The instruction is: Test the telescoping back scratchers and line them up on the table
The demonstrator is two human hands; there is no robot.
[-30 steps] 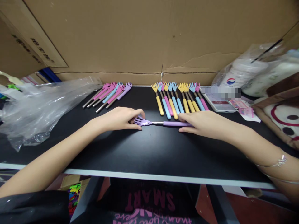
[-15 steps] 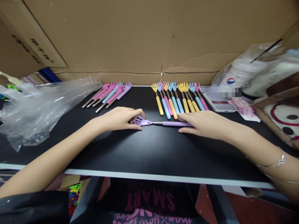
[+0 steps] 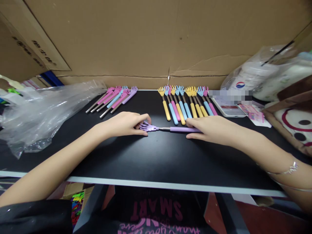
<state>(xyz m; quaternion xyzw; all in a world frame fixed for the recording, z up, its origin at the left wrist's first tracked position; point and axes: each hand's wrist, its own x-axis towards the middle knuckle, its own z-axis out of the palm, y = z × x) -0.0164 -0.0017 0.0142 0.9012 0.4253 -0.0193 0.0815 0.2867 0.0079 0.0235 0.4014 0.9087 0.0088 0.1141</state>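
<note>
A purple back scratcher (image 3: 164, 129) lies crosswise low over the black table, its claw end to the left and its purple grip to the right. My left hand (image 3: 130, 124) pinches the claw between thumb and fingers. At the other end, the fingers of my right hand (image 3: 203, 129) close on the grip and hide its tip. Behind my right hand, several back scratchers (image 3: 181, 105) in yellow, blue and pink lie in a row, claws away from me. Farther left is a group of pink, blue and purple back scratcher parts (image 3: 114, 99) with bare metal rods.
A clear plastic bag (image 3: 46, 110) spreads over the left side. At the right are a phone (image 3: 227, 105), a card (image 3: 255, 115), a bagged white cup (image 3: 253, 76) and a plush item (image 3: 294, 122). Cardboard (image 3: 146, 39) walls the back. The table's pale front edge (image 3: 170, 186) runs below my arms.
</note>
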